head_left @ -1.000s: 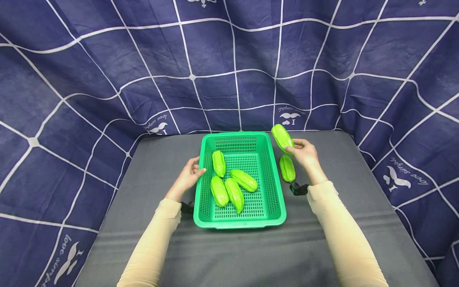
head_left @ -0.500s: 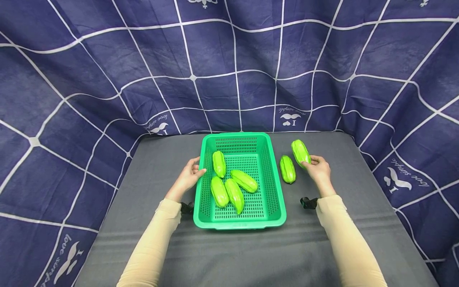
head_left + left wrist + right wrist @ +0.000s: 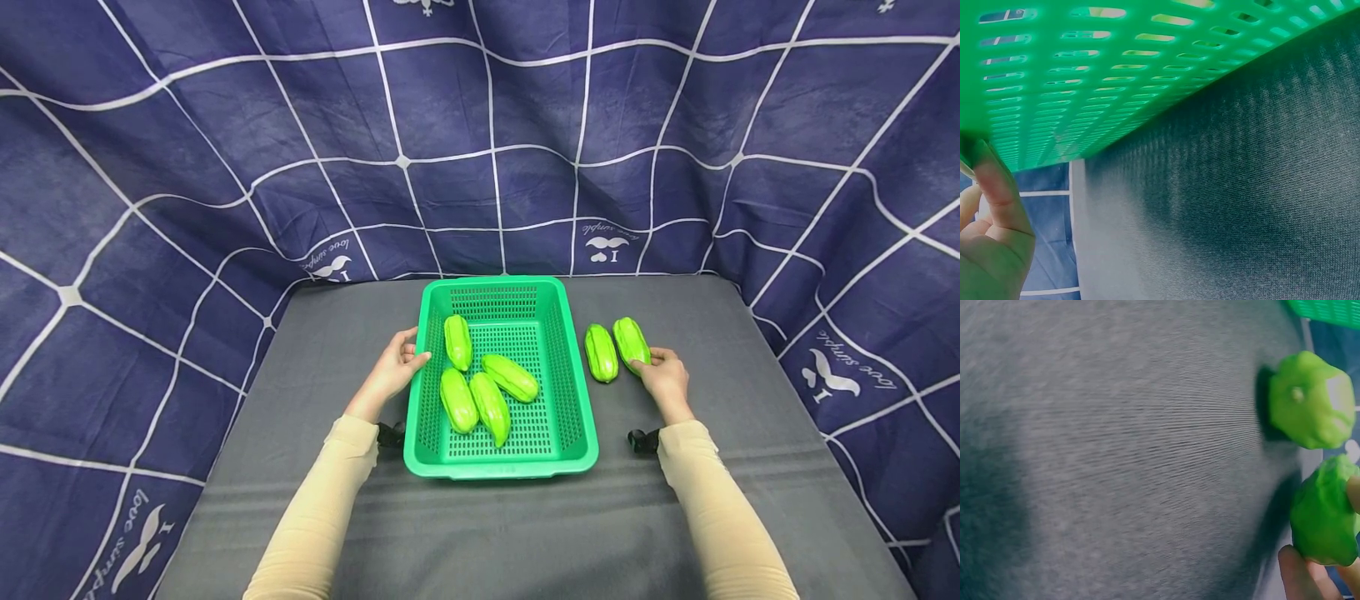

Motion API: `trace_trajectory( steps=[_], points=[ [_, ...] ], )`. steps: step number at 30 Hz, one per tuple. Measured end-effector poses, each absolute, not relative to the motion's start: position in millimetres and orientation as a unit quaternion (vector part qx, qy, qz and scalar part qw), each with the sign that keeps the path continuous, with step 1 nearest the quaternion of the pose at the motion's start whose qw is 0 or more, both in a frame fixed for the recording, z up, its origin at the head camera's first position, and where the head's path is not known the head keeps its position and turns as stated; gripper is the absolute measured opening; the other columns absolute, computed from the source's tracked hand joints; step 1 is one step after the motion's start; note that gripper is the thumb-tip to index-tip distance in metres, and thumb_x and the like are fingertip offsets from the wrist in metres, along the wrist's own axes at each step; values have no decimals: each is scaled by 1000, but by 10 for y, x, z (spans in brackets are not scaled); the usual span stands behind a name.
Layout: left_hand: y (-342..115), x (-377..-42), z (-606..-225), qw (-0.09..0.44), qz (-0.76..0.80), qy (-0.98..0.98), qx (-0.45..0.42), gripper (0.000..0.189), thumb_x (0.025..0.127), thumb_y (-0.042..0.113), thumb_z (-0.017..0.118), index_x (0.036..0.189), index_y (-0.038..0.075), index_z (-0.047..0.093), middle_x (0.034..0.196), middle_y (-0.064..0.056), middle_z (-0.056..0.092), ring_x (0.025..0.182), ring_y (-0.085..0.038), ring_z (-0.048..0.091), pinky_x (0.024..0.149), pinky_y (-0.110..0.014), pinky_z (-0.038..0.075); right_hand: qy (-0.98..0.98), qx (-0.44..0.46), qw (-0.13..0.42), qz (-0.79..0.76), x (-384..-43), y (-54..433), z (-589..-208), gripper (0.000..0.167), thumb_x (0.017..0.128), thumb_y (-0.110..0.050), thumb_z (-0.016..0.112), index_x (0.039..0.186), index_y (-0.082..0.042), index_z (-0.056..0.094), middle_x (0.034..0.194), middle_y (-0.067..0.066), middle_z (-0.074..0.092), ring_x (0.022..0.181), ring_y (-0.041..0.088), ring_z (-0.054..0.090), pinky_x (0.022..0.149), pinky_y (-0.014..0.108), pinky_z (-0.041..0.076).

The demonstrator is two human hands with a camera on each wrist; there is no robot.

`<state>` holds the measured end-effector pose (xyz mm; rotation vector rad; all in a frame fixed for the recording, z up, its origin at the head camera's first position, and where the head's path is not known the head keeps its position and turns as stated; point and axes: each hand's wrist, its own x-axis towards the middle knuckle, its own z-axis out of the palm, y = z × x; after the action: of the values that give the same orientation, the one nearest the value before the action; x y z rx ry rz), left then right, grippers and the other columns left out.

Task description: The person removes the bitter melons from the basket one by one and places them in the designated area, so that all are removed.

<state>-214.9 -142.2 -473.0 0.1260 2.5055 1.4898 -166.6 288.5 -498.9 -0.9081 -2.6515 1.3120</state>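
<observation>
My right hand pinches the near end of a light-green, ridged gourd low over the grey table, to the right of the basket. Just left of it a second green gourd lies on the cloth; the right wrist view shows this one end-on beside the held gourd, with fingertips against it. My left hand holds the left rim of a green plastic basket, thumb at the rim. Inside the basket lie several more green gourds.
Dark grey cloth covers the table. A blue curtain with white grid lines hangs behind the table and along both sides. Slotted basket wall fills the upper part of the left wrist view.
My right hand has carried its gourd from beside the basket's far right corner rightward, then down toward the table next to the other gourd. The left hand and basket have stayed put.
</observation>
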Motion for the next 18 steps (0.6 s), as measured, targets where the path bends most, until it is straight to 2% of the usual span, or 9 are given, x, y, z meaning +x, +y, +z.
trace_trajectory(
  steps=[9, 18],
  points=[
    [-1430, -2162, -4724, 115, 506, 854, 37, 63, 101, 12, 56, 154, -1, 25, 121, -26, 53, 108, -34, 57, 86, -38, 49, -867, -271, 29, 418, -1628, 2873, -5085, 58, 92, -17, 68, 138, 10, 45, 128, 34, 56, 115, 45, 56, 97, 51, 45],
    [-1426, -2159, -4726, 114, 514, 849, 43, 63, 100, 10, 56, 153, -3, 24, 119, -27, 55, 104, -32, 59, 82, -34, 50, -870, -259, 24, 420, -1620, 2855, -5076, 76, 89, -18, 70, 146, 13, 30, 136, 38, 47, 126, 48, 46, 105, 55, 39]
  ],
)
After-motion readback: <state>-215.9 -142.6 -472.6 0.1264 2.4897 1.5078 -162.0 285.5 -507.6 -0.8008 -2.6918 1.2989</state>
